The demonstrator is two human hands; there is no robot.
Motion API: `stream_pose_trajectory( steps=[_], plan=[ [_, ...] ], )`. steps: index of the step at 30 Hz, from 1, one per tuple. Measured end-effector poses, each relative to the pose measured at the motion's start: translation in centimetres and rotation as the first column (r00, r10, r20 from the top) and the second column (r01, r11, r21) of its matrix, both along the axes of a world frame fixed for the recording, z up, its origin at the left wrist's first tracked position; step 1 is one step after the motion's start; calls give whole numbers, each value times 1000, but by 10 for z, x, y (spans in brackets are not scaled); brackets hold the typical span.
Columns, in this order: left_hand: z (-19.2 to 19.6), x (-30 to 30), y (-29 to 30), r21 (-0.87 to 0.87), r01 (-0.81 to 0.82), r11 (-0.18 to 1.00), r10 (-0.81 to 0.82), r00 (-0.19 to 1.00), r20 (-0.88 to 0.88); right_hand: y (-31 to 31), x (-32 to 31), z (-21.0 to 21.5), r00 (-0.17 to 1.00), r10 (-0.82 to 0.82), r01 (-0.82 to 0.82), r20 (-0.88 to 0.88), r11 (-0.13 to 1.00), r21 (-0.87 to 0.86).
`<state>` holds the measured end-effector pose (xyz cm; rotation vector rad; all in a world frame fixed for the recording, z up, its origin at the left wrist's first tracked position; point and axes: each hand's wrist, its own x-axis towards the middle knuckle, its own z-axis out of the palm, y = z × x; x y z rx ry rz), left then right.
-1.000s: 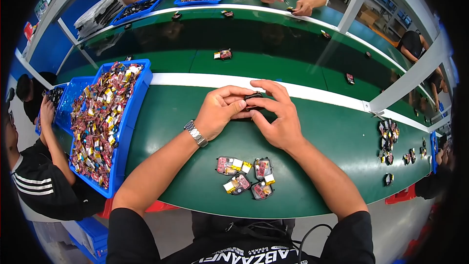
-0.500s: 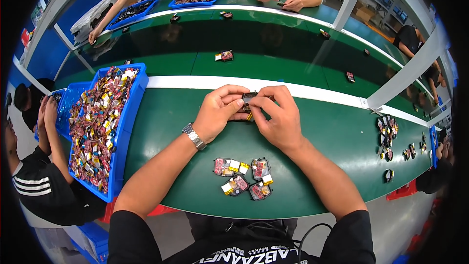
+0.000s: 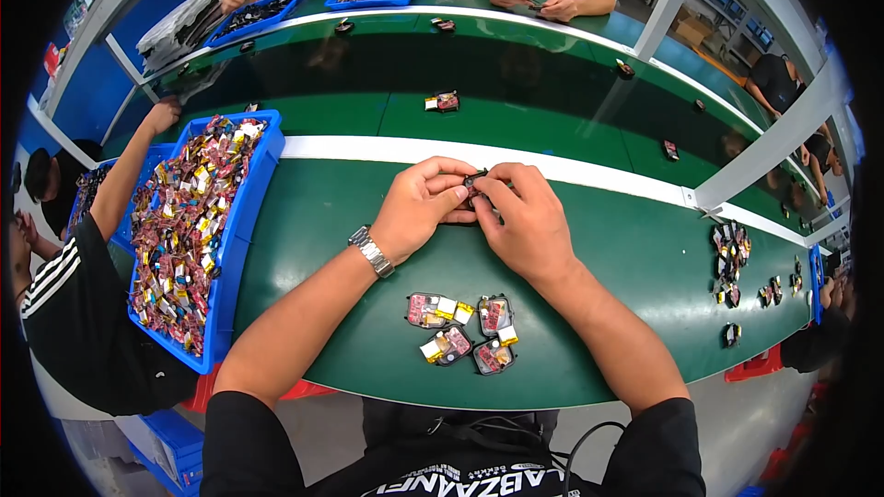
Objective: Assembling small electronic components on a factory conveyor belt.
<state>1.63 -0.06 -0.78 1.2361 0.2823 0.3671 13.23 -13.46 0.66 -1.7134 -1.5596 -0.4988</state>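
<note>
Close to the white rail, my left hand [image 3: 416,210] and my right hand [image 3: 527,221] are closed around a small black plastic housing [image 3: 475,182]. Its dark rim and a bit of its inside show between my fingertips; the rest is hidden. My left thumb and fingers grip its left side, while the right fingertips press together over it. On the green table [image 3: 359,364] nearer to me lie several black housings [image 3: 494,315] holding red circuit boards, with yellow-and-white pieces attached.
A blue bin [image 3: 241,262] heaped with red boards and yellow-and-white pieces stands left. Past the white rail [image 3: 359,149], a green conveyor [image 3: 368,115] carries scattered housings [image 3: 442,101]. More housings [image 3: 729,253] cluster at the right. A co-worker's arm [image 3: 129,166] reaches over at left; others sit opposite.
My right fingers have shifted over the housing, and the yellow bit beneath them no longer shows. Pieces on the conveyor sit slightly farther right. The left co-worker's arm has stretched forward towards the conveyor.
</note>
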Motion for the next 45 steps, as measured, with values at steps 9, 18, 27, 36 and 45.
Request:
stream_pose_trajectory(
  steps=[9, 18, 27, 36, 45],
  plan=[
    [4, 1, -3, 35, -3, 999, 4, 999, -36, 0, 5, -4, 995, -8, 4, 99, 999, 42],
    [-1, 1, 0, 26, -30, 999, 29, 999, 26, 4, 7, 0, 998, 56, -56, 0, 994, 95],
    [-4, 4, -4, 201, -95, 975, 97, 995, 0, 4, 7, -4, 760, 139, -149, -635, 988, 38],
    [-5, 10, -10, 194, -173, 966, 167, 985, 48, 21, 60, -10, 499, 100, -168, -861, 986, 17],
    [-6, 5, 0, 169, -53, 984, 51, 999, 15, 36, 175, -13, 583, -532, 463, -614, 839, -287]
  ],
)
